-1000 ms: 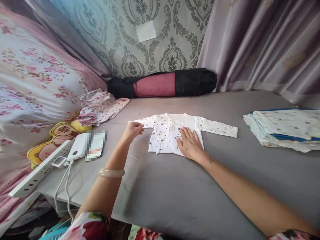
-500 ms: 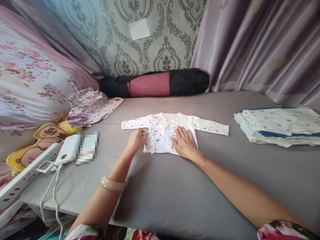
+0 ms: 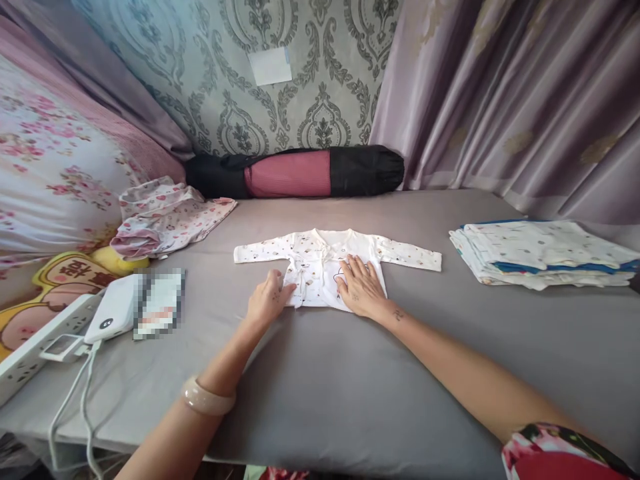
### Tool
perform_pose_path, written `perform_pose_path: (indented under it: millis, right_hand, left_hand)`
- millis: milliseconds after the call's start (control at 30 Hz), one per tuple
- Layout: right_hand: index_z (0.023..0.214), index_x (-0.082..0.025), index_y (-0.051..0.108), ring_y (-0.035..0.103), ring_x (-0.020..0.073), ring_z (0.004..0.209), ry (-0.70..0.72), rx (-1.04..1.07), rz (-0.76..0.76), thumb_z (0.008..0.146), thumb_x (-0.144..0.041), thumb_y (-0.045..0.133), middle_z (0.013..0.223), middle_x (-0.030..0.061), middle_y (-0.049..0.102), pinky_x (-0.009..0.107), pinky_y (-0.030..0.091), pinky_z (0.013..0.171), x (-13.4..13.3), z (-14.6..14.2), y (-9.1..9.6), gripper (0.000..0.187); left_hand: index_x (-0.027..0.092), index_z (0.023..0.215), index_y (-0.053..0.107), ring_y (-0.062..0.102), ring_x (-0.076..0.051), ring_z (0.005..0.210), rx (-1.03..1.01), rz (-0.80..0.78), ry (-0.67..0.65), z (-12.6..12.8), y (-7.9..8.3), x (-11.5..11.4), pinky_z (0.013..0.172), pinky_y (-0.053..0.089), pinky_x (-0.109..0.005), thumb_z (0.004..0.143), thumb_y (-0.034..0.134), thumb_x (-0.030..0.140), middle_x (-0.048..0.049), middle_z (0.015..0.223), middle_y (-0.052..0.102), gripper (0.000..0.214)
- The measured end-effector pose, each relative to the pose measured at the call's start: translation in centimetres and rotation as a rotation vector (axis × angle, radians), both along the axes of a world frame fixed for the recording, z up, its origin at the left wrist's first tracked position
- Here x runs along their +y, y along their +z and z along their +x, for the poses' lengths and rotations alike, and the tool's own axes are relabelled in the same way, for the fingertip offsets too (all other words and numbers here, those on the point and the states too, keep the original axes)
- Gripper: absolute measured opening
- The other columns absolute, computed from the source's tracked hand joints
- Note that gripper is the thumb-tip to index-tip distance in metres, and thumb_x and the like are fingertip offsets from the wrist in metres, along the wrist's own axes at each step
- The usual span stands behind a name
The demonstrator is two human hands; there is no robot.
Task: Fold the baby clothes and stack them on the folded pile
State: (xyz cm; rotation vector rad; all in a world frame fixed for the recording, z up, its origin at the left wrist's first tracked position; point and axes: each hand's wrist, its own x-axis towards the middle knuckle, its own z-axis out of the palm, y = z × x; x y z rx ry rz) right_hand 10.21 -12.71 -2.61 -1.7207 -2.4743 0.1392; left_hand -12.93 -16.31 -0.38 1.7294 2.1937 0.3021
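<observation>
A small white baby shirt (image 3: 313, 273) with a tiny print and tie strings lies spread on the grey bed sheet, its sleeves stretched out to both sides. At its left side edge is my left hand (image 3: 267, 297), fingers curled in and the thumb over the cloth, gripping that edge. My right hand (image 3: 364, 288) rests flat on the shirt's right front with fingers spread, partly covering a line drawing printed there.
On the right sits a stack of folded cloths (image 3: 545, 253). A rolled black and pink bag (image 3: 290, 173) lies along the wall. To the left are a crumpled printed garment (image 3: 170, 217), a white power bank (image 3: 113, 310) with cables, a power strip (image 3: 45, 347) and a yellow cushion (image 3: 65, 277).
The view has shifted slightly. My left hand has moved a little down along the shirt's left edge, its thumb on the cloth. My right hand stays flat on the shirt.
</observation>
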Motion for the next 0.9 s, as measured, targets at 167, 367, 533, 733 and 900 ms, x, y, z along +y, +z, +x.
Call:
perform_pose_path:
  millis: [167,367,533,733,900]
  right_hand:
    - [0.151,-0.01,0.032,0.015,0.0284,0.148,0.005,-0.011,-0.017,0.099,-0.04,0.023,0.16,0.0138,0.021,0.048,0.009,0.118,-0.1,-0.1,-0.2,0.06]
    - [0.139,-0.012,0.049,0.038,0.0299,0.137,0.08,-0.008,-0.147,0.098,-0.038,0.031,0.149,0.0165,0.043,0.045,0.029,0.109,1.5,0.6,3.1,0.052]
    - [0.11,-0.016,0.066,0.058,0.0241,0.111,0.059,0.071,-0.032,0.1,-0.026,0.022,0.116,0.0133,0.065,0.036,0.04,0.096,4.9,-1.7,5.7,0.046]
    - [0.145,-0.011,0.04,0.024,0.0209,0.145,0.228,0.163,-0.106,0.1,-0.03,0.023,0.155,0.0114,0.035,0.041,0.015,0.118,8.9,-6.8,2.7,0.051]
    - [0.152,-0.008,0.028,0.01,0.0201,0.149,0.204,0.125,-0.2,0.101,-0.04,0.014,0.161,0.0102,0.021,0.042,0.006,0.12,11.1,-7.9,1.0,0.061]
  left_hand:
    - [0.021,0.123,0.044,0.063,-0.026,0.096,-0.043,-0.045,-0.027,-0.6,0.4,-0.6,0.073,0.044,-0.032,0.091,0.047,0.045,-0.0059,0.094,0.068,0.041]
    - [0.019,0.123,0.046,0.063,-0.027,0.097,0.027,-0.114,-0.155,-1.5,2.0,0.0,0.077,0.048,-0.036,0.087,0.053,0.04,-0.0093,0.101,0.067,0.043]
    - [0.017,0.12,0.053,0.057,-0.026,0.117,0.098,0.304,-0.42,1.9,0.8,2.2,0.098,0.046,-0.04,0.096,0.039,0.035,-0.0151,0.124,0.06,0.034]
    - [0.004,0.144,0.037,0.029,-0.033,0.144,0.244,0.334,-0.433,5.4,-2.6,3.9,0.117,0.026,-0.05,0.098,0.033,0.044,-0.0225,0.152,0.036,0.061]
    - [0.001,0.147,0.032,0.023,-0.035,0.145,0.284,0.249,-0.358,5.5,-3.2,3.5,0.118,0.022,-0.05,0.096,0.028,0.055,-0.0247,0.154,0.028,0.074]
